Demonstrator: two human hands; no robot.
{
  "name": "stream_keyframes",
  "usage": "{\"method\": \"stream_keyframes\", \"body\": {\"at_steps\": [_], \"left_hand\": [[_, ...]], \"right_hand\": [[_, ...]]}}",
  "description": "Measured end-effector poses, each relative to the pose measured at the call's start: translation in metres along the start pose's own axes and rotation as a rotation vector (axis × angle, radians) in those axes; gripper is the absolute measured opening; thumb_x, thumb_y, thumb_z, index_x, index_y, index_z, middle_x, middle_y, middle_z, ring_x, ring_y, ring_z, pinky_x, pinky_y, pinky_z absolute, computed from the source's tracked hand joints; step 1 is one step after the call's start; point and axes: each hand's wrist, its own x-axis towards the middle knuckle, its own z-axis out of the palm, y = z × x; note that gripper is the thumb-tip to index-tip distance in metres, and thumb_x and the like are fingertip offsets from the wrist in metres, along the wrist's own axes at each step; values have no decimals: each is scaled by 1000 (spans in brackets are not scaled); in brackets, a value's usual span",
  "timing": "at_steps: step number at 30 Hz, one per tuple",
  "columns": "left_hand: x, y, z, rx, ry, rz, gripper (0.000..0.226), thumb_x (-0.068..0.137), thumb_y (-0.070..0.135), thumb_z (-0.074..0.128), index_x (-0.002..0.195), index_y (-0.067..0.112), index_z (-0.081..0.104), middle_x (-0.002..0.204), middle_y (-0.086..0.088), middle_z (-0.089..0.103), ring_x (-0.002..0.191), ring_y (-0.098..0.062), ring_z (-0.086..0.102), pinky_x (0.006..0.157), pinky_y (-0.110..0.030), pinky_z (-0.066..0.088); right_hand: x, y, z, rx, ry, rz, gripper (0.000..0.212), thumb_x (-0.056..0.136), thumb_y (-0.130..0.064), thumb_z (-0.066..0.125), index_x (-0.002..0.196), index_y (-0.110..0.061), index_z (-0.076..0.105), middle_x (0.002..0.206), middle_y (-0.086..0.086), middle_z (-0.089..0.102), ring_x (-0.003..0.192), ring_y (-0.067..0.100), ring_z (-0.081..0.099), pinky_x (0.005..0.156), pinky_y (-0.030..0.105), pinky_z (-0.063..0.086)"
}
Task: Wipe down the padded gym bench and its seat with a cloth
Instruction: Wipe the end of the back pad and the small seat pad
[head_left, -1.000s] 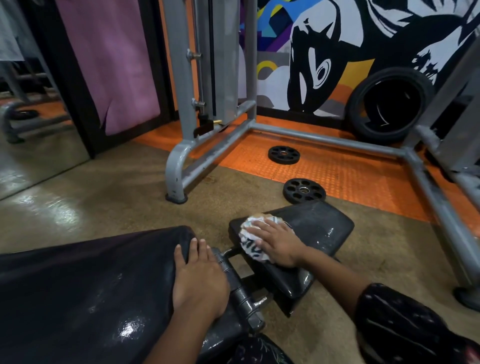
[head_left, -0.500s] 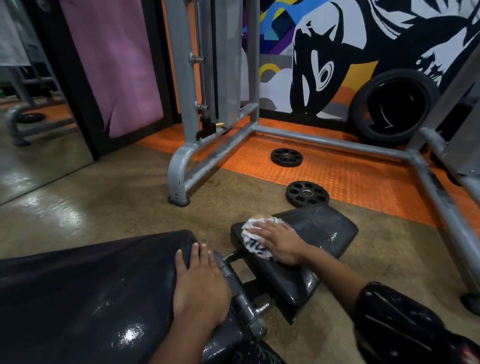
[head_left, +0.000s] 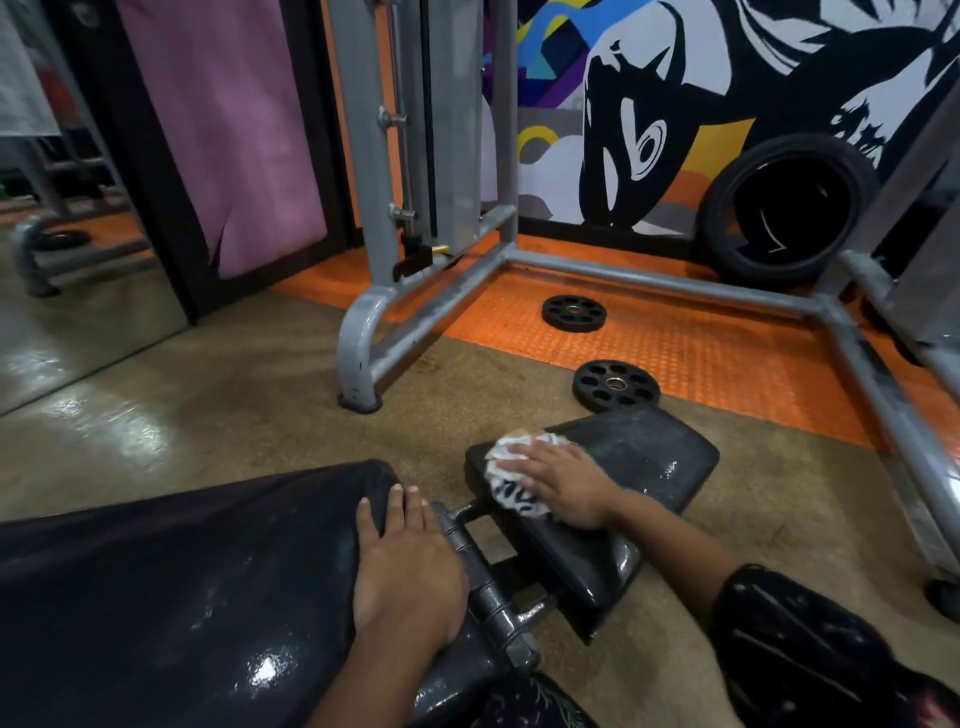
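Observation:
The black padded bench fills the lower left, its surface glossy with wet patches. My left hand rests flat on the bench's right end, fingers straight. Beyond a metal hinge lies the smaller black seat pad. On its near left part sits a crumpled white cloth with dark print. My right hand presses down on that cloth, fingers spread over it and covering its right half.
A grey steel machine frame stands ahead, its tubes running right across an orange floor mat. Two black weight plates lie on the floor just beyond the seat. A tyre leans on the painted wall. A mirror is at left.
My right hand with the cloth stays on the same near left part of the seat. The left hand has not moved. The view drifted slightly.

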Motion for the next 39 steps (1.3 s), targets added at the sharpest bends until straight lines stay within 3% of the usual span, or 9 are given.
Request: {"method": "stream_keyframes", "body": {"at_steps": [6,11,14,16,21,28,30,35,39], "left_hand": [[3,-8,1,9,-6,-9,62,97,30,23,148,1,4,158,-15,-3,145,-30,-7,113,-59,-1],[0,-3,1,11,-13,-7,61,97,30,21,148,1,4,159,-14,-2,145,-30,-6,114,-58,-2],[-1,-1,0,10,2,-7,60,97,30,18,148,1,5,159,-14,-1,145,-29,-5,114,-57,-2],[-1,-2,2,18,0,-8,61,97,30,19,148,1,4,159,-14,-1,145,-29,-6,114,-57,-2],[-2,-6,5,10,-2,-17,61,97,31,19,148,2,3,159,-13,-2,146,-28,-7,114,-56,-2],[-2,-1,7,21,8,-31,60,98,34,15,149,4,3,159,-11,-5,145,-27,-9,115,-55,-3],[-1,2,6,26,22,-21,60,98,34,14,148,4,2,159,-12,-6,145,-27,-10,115,-55,-3],[1,-2,6,23,8,-19,61,98,37,13,149,4,2,159,-11,-5,145,-27,-9,115,-55,-4],[3,-3,4,38,-12,-26,62,98,36,14,148,3,2,159,-11,-5,145,-28,-9,115,-56,-3]], "right_hand": [[37,24,-12,-52,-35,445,48,100,-41,23,148,-38,25,158,-6,20,146,23,11,113,58,6],[14,-9,-1,-25,-21,250,48,101,-44,17,149,-39,19,160,-7,14,147,23,5,115,55,2],[-37,8,1,-19,13,112,62,90,-65,-2,147,-47,13,159,-13,13,147,15,5,116,47,3],[-45,38,-3,-35,45,169,70,83,-71,-8,146,-49,14,158,-13,16,146,12,8,115,45,7],[10,47,-10,-47,-27,502,49,100,-44,20,148,-38,20,160,-7,12,147,25,6,114,58,7],[-34,16,3,-25,52,151,65,90,-63,-1,148,-43,19,158,-13,15,147,15,6,116,46,1],[-50,48,-3,-10,82,189,73,84,-70,-8,147,-45,19,158,-14,15,146,12,6,117,46,4],[-5,83,-17,10,2,606,50,99,-44,17,149,-38,19,160,-7,9,147,25,3,114,57,4],[14,46,-12,-8,-35,481,51,100,-45,16,151,-35,16,161,-6,7,147,28,-1,114,58,0]]}}
